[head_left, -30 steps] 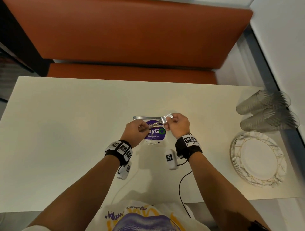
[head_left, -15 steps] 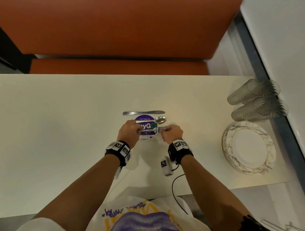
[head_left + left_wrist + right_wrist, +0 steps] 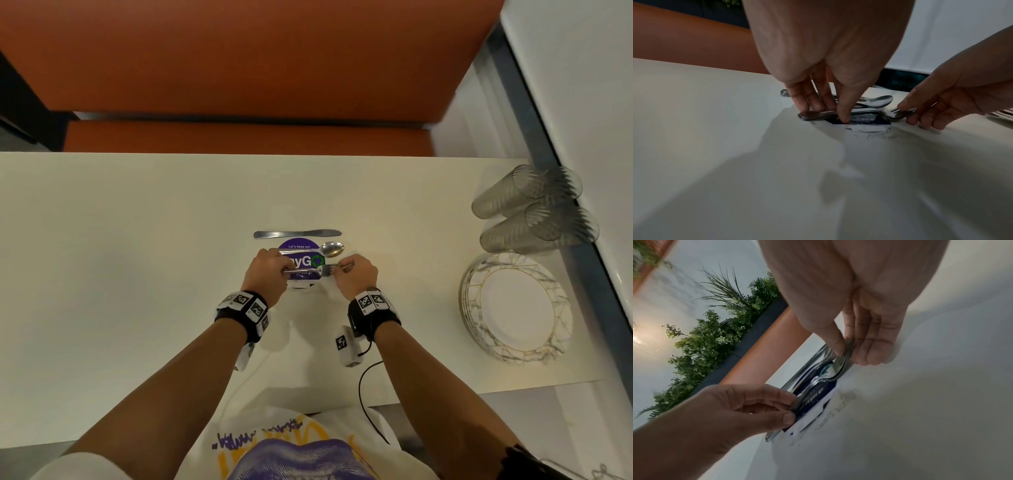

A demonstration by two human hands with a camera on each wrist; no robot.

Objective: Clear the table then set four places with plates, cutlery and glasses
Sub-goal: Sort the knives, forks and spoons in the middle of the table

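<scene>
A stack of steel forks (image 3: 308, 270) lies across a round purple sticker (image 3: 301, 262) in the middle of the white table (image 3: 137, 257). My left hand (image 3: 269, 272) pinches the forks' handle end (image 3: 818, 114), thumb in front and fingers behind. My right hand (image 3: 356, 274) pinches the tine end (image 3: 900, 112) (image 3: 840, 360). Just beyond lie spoons (image 3: 332, 248) (image 3: 877, 101) and then knives (image 3: 296, 234), all crosswise on the table. At the right stands a stack of white plates with gold lines (image 3: 517, 308), and clear ribbed glasses (image 3: 534, 209) lie stacked on their sides behind it.
An orange bench (image 3: 239, 68) runs along the table's far edge. A white wall and dark ledge (image 3: 565, 222) border the right side beside the glasses. A black cable (image 3: 363, 387) hangs from my right wrist over the near edge. Green plants (image 3: 715, 340) show behind the bench.
Both hands have come down toward me with the forks, from above the sticker to the table. The knives and spoons now lie free beyond my hands.
</scene>
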